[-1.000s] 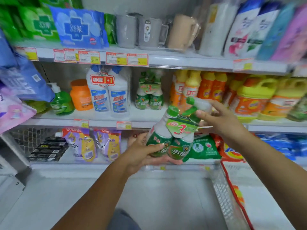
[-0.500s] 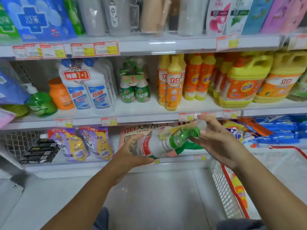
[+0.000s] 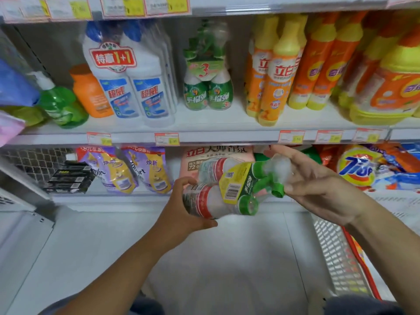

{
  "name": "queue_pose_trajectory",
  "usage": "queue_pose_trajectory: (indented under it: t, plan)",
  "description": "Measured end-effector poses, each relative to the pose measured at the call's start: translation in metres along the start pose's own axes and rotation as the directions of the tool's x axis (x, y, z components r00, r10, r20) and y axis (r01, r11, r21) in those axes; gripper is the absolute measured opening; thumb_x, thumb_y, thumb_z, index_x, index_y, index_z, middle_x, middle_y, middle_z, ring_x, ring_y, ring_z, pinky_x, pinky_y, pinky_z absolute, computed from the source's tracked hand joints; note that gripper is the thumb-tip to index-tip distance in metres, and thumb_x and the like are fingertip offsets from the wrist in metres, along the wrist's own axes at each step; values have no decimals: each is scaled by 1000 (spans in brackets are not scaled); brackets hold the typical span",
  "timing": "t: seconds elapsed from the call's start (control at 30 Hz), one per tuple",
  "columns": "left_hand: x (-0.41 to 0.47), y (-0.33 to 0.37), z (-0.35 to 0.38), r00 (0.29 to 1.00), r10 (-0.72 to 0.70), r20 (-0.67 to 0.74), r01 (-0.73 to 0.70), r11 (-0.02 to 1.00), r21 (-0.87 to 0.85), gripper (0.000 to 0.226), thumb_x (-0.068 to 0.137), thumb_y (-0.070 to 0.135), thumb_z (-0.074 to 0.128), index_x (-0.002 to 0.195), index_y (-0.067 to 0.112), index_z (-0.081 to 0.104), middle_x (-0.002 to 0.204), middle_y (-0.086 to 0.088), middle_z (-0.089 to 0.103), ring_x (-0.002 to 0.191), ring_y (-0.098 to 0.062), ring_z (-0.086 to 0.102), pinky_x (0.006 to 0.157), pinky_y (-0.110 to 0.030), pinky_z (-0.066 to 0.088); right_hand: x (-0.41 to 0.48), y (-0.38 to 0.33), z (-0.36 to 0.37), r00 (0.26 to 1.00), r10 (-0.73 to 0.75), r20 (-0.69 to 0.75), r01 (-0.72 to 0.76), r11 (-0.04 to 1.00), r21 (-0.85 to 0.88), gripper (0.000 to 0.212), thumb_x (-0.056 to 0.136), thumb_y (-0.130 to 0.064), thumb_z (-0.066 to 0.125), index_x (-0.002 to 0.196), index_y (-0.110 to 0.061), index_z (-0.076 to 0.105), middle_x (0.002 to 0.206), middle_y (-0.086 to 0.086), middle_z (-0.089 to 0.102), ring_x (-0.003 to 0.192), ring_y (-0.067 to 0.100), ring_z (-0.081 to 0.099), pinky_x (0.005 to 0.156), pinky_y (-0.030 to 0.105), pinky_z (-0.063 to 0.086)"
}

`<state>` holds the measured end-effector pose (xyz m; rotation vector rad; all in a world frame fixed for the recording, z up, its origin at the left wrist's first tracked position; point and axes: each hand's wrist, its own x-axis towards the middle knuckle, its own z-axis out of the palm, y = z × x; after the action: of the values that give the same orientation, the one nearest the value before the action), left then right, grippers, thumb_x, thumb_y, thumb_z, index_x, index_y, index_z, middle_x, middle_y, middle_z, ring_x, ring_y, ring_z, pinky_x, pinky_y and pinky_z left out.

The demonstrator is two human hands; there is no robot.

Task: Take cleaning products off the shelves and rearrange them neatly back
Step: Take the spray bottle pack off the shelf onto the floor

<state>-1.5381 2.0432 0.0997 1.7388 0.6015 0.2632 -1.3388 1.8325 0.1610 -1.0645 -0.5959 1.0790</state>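
Note:
A shrink-wrapped bundle of green-capped spray bottles (image 3: 229, 187) lies on its side in front of the lower shelf, barcode label facing me. My left hand (image 3: 181, 214) grips the bottle bases from below. My right hand (image 3: 318, 185) holds the green nozzle end, fingers curled round it. On the middle shelf (image 3: 204, 137) a matching green bundle (image 3: 208, 87) stands upright, with empty shelf space in front of it.
White twin-pack bottles (image 3: 131, 87), an orange jar (image 3: 91, 92) and a green pump bottle (image 3: 59, 105) stand to the left. Orange-yellow dish soap bottles (image 3: 277, 71) fill the right. Purple refill pouches (image 3: 127, 169) and detergent bags (image 3: 359, 169) sit below. A wire basket (image 3: 341, 258) is at lower right.
The bundle went from upright to lying on its side and sank to the lower shelf's level. Both hands kept their hold. The camera moved closer to the shelves.

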Motion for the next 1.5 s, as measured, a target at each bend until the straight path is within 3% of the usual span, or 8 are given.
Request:
queue_pose_trajectory:
  t: [0.2, 0.4, 0.73, 0.83, 0.97, 1.07, 1.33, 1.5]
  plan:
    - [-14, -16, -33, 994, -99, 41, 102, 992, -79, 89, 55, 10, 95, 124, 40, 48, 123, 7, 59, 98, -5, 66, 71, -19, 56, 13, -5, 27, 999, 44, 0, -43, 970, -239, 88, 55, -11, 92, 134, -21, 57, 129, 10, 61, 119, 24, 61, 97, 32, 53]
    - [-28, -31, -54, 963, -194, 188, 240, 932, -272, 84, 57, 27, 90, 132, 44, 56, 136, 9, 58, 112, -23, 67, 89, -46, 57, 28, -6, 62, 979, -90, -185, -34, 815, -579, 40, 60, -18, 81, 99, -14, 74, 98, 4, 75, 86, 16, 69, 72, 25, 59]
    - [13, -107, 22, 968, -162, 191, 166, 986, -3, 71, 72, -2, 81, 131, 27, 55, 116, 15, 67, 96, 15, 62, 77, -6, 46, 31, 84, 25, 887, -47, -459, -293, 711, -639, 25, 69, -13, 88, 89, -13, 74, 93, 11, 73, 78, 20, 70, 78, 35, 58]
    - [32, -133, 51, 960, -194, 203, 178, 980, 91, 74, 69, -1, 82, 131, 29, 53, 113, 14, 68, 98, 1, 65, 78, -6, 47, 32, 122, -6, 855, -28, -518, -348, 710, -613, 23, 70, -12, 89, 85, -17, 72, 81, -2, 69, 65, 3, 63, 65, 18, 51]
    - [58, -159, 84, 954, -203, 220, 173, 974, 148, 63, 70, 11, 77, 129, 24, 57, 113, 10, 70, 96, 2, 63, 81, -14, 50, 37, 173, -52, 804, 6, -595, -438, 683, -585, 24, 69, -16, 89, 83, -26, 72, 87, -6, 70, 62, -3, 56, 65, 18, 45]
    - [71, -163, 99, 945, -217, 243, 171, 966, 196, 57, 81, 9, 77, 134, 15, 54, 114, 21, 56, 101, 3, 56, 87, -16, 44, 41, 209, -79, 743, 22, -668, -500, 682, -534, 26, 68, -15, 89, 85, -25, 71, 96, -3, 72, 66, 2, 56, 68, 24, 45]
    - [75, -193, 82, 939, -319, 128, 237, 872, 428, 63, 90, 26, 69, 147, 26, 40, 145, -1, 46, 121, -15, 54, 98, -23, 41, 35, 240, -106, 633, 33, -773, -596, 658, -461, 21, 77, -11, 81, 88, -19, 65, 98, 1, 68, 90, 21, 63, 66, 22, 43]
    - [77, -173, 60, 962, -268, 56, 221, 879, 422, 61, 90, 25, 68, 144, 28, 42, 143, 1, 47, 120, -13, 54, 93, -20, 39, 41, 224, -98, 687, 197, -699, -682, 507, -527, 32, 82, -20, 78, 108, -18, 60, 111, 3, 61, 96, 23, 59, 68, 29, 43]
